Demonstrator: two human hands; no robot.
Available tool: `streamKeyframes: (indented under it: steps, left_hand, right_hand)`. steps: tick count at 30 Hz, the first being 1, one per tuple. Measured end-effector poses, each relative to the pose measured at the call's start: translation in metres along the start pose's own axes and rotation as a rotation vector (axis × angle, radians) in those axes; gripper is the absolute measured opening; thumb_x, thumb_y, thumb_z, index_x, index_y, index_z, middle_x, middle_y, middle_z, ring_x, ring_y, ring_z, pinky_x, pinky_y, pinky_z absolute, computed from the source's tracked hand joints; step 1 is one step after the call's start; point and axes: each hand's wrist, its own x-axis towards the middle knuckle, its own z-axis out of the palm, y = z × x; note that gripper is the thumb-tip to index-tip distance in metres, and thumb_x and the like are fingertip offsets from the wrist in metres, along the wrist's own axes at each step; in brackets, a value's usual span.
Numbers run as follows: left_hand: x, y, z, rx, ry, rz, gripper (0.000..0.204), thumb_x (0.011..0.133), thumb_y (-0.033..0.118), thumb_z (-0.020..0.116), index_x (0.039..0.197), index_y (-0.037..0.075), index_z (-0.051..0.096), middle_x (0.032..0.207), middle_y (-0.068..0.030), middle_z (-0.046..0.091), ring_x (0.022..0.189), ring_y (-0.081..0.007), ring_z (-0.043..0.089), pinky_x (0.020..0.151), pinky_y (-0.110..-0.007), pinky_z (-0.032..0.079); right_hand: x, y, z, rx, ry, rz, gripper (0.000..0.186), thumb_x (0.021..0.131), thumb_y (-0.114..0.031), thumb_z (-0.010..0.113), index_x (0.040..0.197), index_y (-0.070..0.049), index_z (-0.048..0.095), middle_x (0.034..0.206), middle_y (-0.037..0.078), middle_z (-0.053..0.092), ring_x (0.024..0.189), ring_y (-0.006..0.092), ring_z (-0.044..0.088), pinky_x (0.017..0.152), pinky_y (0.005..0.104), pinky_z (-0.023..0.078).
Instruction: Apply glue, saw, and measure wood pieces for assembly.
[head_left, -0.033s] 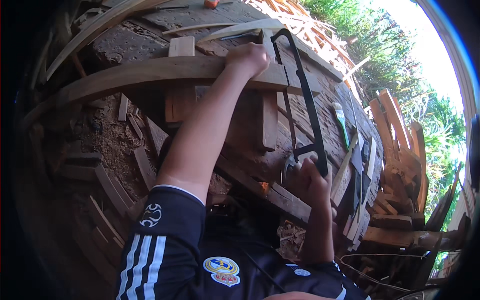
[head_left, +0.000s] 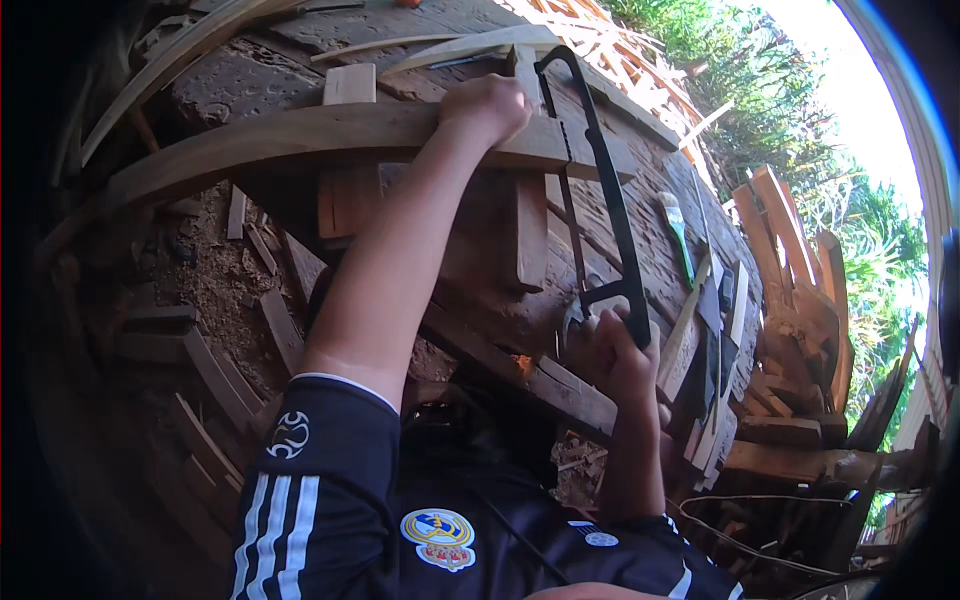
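A long curved wooden beam (head_left: 270, 138) runs from the lower left across the bench. My left hand (head_left: 487, 107) is closed over its top, near the right end. In my right hand (head_left: 620, 345) is the handle of a hacksaw with a black frame (head_left: 613, 190). Its thin blade crosses the beam just right of my left hand, with the frame standing over the beam's end. How deep the blade sits in the wood cannot be made out. Wooden blocks (head_left: 349, 86) (head_left: 531, 235) lie crosswise under the beam.
A paintbrush (head_left: 676, 235) with a green handle rests on the worn bench (head_left: 640, 235), right of the saw. Thin wood strips (head_left: 470, 50) lie beyond the beam. Wood offcuts (head_left: 215, 372) and sawdust cover the lower left. Upright timber pieces (head_left: 785, 240) stand at the right.
The whole picture has shifted slightly up and left. Both hands keep their grip, and the saw stays across the beam at nearly the same spot.
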Motion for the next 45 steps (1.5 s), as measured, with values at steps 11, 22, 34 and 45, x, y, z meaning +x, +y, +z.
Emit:
streamKeyframes:
  steps: [11,22,34,45]
  left_hand:
    - [0.013,-0.02,0.014,0.089,-0.05,0.056,0.046,0.1,0.047,0.047,0.111,0.009,0.071,0.123,-0.0155,0.068,0.116,-0.0356,0.064,0.097,-0.047,0.053]
    - [0.011,-0.015,0.007,0.106,-0.042,-0.013,0.046,0.101,0.046,0.047,0.112,0.009,0.071,0.119,-0.017,0.07,0.114,-0.0363,0.066,0.095,-0.048,0.054]
    - [0.013,-0.016,0.013,0.071,0.008,0.011,0.053,0.099,0.055,0.046,0.097,0.011,0.075,0.11,-0.0195,0.071,0.106,-0.0403,0.067,0.092,-0.05,0.052]
    - [0.008,0.002,-0.002,0.149,-0.103,0.0,0.057,0.095,0.059,0.05,0.103,0.009,0.076,0.109,-0.0206,0.072,0.104,-0.0399,0.068,0.088,-0.05,0.055]
  right_hand:
    - [0.124,-0.032,0.039,-0.021,-0.071,0.043,0.035,0.097,-0.02,0.06,0.065,-0.008,0.052,0.053,0.0,0.049,0.041,0.0105,0.045,0.04,0.0284,0.033]
    - [0.023,-0.006,-0.011,0.112,-0.089,0.124,0.034,0.097,-0.016,0.058,0.065,-0.009,0.049,0.053,-0.001,0.046,0.043,0.0089,0.043,0.042,0.0273,0.033]
    - [0.103,-0.016,0.029,0.074,-0.091,0.045,0.033,0.094,-0.017,0.059,0.064,-0.009,0.049,0.053,-0.003,0.046,0.044,0.008,0.043,0.041,0.0292,0.032]
    - [0.13,0.01,0.034,0.004,-0.027,-0.092,0.033,0.091,-0.018,0.061,0.063,-0.004,0.05,0.054,-0.002,0.046,0.049,0.0094,0.041,0.046,0.0336,0.035]
